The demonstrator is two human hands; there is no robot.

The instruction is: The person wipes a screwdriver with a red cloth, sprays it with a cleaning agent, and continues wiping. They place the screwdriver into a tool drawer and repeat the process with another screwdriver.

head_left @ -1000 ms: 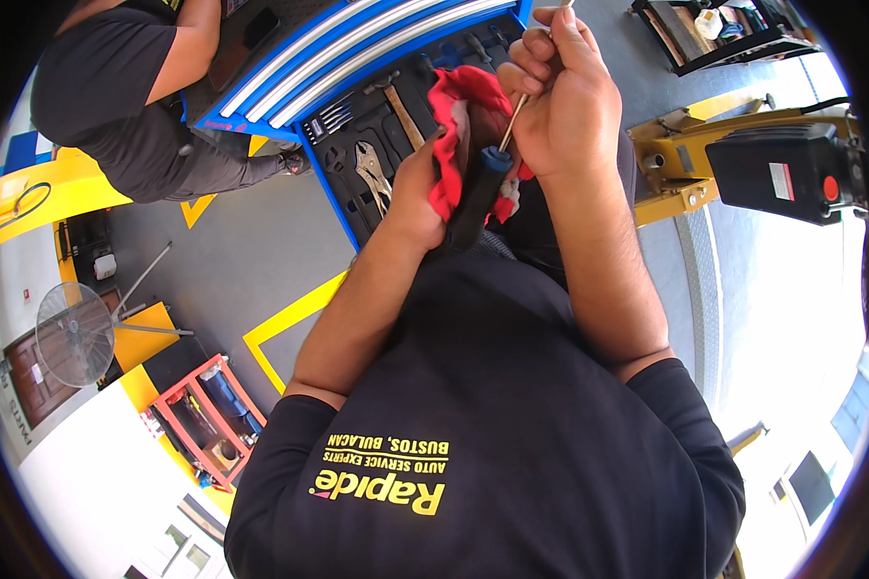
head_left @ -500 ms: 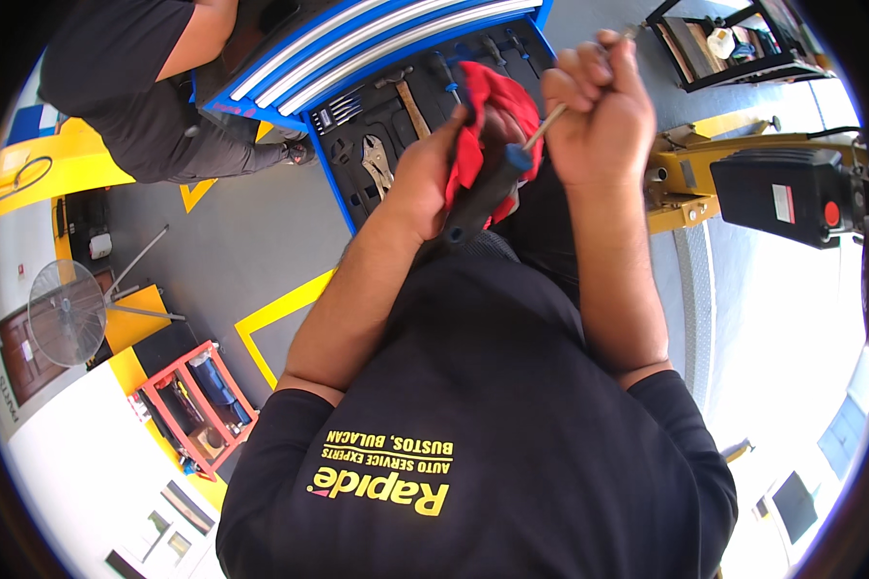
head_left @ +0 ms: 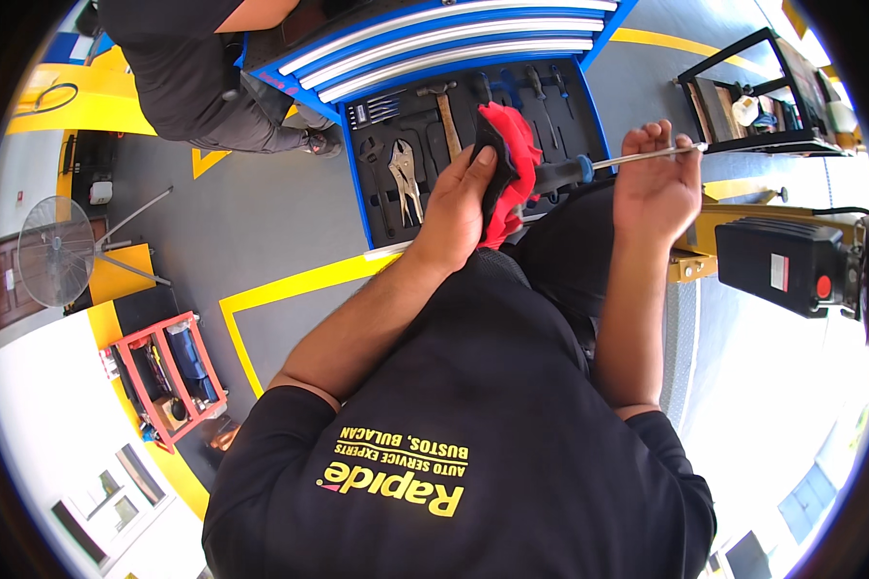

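Note:
My left hand [head_left: 459, 207] is closed round a red and black cloth [head_left: 521, 159], thumb pressed on its dark side. Out of the cloth sticks a screwdriver [head_left: 562, 175] with a black handle and blue collar, its metal shaft pointing right. The handle's butt end is hidden in the cloth. My right hand [head_left: 655, 193] has its fingers bent at the shaft near the tip, palm toward me, and steadies it there. Just beyond my hands is an open tool drawer [head_left: 359, 207] with locking pliers [head_left: 405, 176], a hammer [head_left: 448, 125] and several screwdrivers [head_left: 545, 101] in dark foam.
The blue tool cabinet [head_left: 454, 39] stands ahead. Another person [head_left: 188, 87] in dark clothes is at its left. A yellow lift arm with a black box [head_left: 772, 265] stands at the right, below a black rack [head_left: 743, 101]. A fan [head_left: 58, 251] and red cart [head_left: 169, 381] are at the left.
The screwdriver has swung from a steep slant to nearly level, its tip now to the right. My right hand has moved right and down, with its fingers less tightly curled.

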